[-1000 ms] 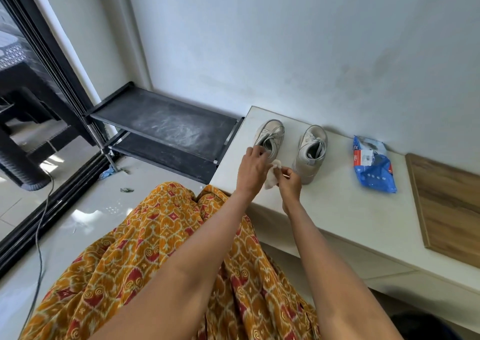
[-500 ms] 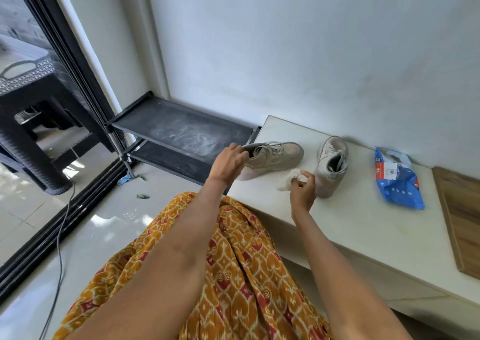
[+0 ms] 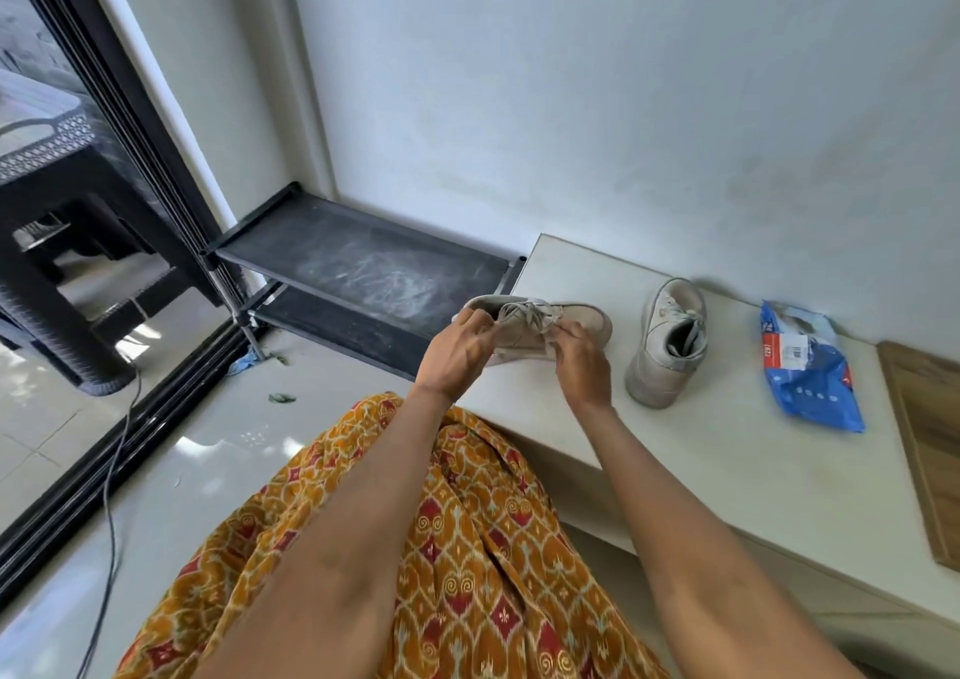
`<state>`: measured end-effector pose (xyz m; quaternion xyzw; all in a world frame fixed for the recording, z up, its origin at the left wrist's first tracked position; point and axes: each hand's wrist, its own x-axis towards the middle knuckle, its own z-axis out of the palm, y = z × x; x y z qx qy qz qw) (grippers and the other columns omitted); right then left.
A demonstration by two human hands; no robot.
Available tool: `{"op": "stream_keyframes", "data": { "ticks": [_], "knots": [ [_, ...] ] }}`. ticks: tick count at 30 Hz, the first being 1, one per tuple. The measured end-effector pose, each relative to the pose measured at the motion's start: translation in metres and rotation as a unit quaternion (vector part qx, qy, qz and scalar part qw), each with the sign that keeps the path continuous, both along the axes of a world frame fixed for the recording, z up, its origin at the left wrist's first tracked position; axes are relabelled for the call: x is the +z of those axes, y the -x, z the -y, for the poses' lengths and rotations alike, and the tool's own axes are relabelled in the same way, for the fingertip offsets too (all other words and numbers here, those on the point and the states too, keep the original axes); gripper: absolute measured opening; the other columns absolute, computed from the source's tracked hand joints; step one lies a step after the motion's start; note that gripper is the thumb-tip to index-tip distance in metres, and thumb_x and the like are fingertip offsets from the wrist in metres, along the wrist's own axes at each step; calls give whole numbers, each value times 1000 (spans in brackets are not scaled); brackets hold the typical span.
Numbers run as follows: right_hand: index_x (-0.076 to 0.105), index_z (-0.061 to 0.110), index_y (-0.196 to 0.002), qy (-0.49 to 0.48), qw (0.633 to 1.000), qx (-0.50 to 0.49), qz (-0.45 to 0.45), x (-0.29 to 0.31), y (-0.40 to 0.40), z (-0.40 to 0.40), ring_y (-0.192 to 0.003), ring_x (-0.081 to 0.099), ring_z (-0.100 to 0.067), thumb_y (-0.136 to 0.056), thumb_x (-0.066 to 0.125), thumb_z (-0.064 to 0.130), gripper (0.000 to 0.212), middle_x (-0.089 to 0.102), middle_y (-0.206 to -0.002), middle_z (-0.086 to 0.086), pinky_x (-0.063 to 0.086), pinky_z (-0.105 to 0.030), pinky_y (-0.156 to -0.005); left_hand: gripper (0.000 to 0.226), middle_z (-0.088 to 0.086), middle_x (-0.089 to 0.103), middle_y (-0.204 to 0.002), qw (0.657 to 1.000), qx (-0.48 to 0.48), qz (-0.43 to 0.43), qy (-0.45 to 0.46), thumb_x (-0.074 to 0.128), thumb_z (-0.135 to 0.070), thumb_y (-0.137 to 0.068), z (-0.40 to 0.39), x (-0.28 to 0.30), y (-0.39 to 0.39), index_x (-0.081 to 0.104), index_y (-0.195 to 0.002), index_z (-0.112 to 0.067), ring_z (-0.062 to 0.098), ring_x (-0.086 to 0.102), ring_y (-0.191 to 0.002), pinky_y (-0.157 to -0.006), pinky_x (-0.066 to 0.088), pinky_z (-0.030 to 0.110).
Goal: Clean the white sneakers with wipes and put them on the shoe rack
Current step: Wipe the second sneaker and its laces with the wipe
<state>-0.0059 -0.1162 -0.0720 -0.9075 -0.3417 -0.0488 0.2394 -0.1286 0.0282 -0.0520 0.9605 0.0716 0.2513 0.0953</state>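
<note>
My left hand grips the heel end of a white sneaker, held sideways with its toe pointing right, above the left end of the white bench. My right hand presses a white wipe against the sneaker's near side below the laces; the wipe is mostly hidden under the fingers. The second white sneaker stands upright on the bench to the right, apart from both hands. The black two-shelf shoe rack stands on the floor just left of the bench.
A blue pack of wipes lies on the bench to the right of the standing sneaker. A wooden board lies at the far right edge. A black cable runs along the floor by the glass door. My patterned orange skirt fills the foreground.
The left sneaker was turned from upright to sideways and lifted toward the bench's left end. My right hand moved the wipe from beside the shoe onto its side.
</note>
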Motion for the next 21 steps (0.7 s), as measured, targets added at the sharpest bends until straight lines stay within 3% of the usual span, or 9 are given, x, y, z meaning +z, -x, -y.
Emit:
{"op": "stream_keyframes", "data": {
  "ticks": [2, 6, 9, 12, 16, 19, 21],
  "knots": [
    [65, 9, -114, 44, 999, 14, 28, 7, -16, 7, -113, 47, -34, -91, 51, 2, 28, 61, -115, -11, 51, -43, -73, 39, 9, 62, -96, 1000, 5, -3, 5, 71, 0, -76, 0, 2, 0, 62, -111, -13, 27, 58, -86, -47, 53, 32],
    [66, 8, -112, 77, 995, -55, 26, 16, -38, 15, -105, 51, -35, -93, 53, 15, 24, 60, -111, -15, 49, -40, -72, 39, 8, 61, -92, 1000, 7, -1, 3, 72, 1, -74, 2, 2, -2, 59, -108, -13, 25, 58, -83, -43, 51, 31],
    [65, 7, -110, 170, 983, -65, 36, 28, -53, 4, -104, 54, -35, -92, 50, 8, 24, 59, -110, -15, 47, -38, -76, 33, 6, 59, -90, 1000, 20, -5, 1, 72, -2, -76, 1, 0, -4, 62, -105, -14, 24, 57, -83, -43, 52, 33],
    [66, 9, -107, 116, 989, -88, 21, 50, -63, -22, -96, 59, -38, -87, 48, 2, 27, 60, -105, -18, 47, -36, -74, 27, 0, 59, -84, 999, 40, -13, -17, 76, -12, -74, 0, 3, -8, 66, -98, -20, 20, 58, -81, -42, 49, 29],
    [72, 10, -98, 54, 997, 31, -49, 53, -61, -50, -89, 60, -32, -86, 53, 5, 23, 62, -96, -17, 47, -35, -74, 22, -4, 61, -80, 998, 29, -35, -52, 78, -18, -71, -2, 8, -21, 68, -88, -26, 18, 60, -77, -42, 42, 26],
    [72, 5, -97, 91, 977, 115, -152, 42, -61, -51, -100, 60, -26, -85, 57, 6, 19, 68, -102, -12, 40, -25, -77, 19, -7, 68, -104, 997, 25, -41, -65, 80, -21, -69, -4, 8, -28, 71, -86, -25, 17, 64, -84, -50, 47, 26],
    [71, 11, -107, 87, 973, 89, -194, 41, -70, -45, -108, 57, -24, -88, 54, 11, 25, 66, -115, -9, 39, -23, -84, 21, -8, 66, -113, 997, 27, -31, -62, 78, -20, -71, -4, 6, -32, 70, -90, -22, 16, 65, -87, -57, 49, 25]
  ]
}}
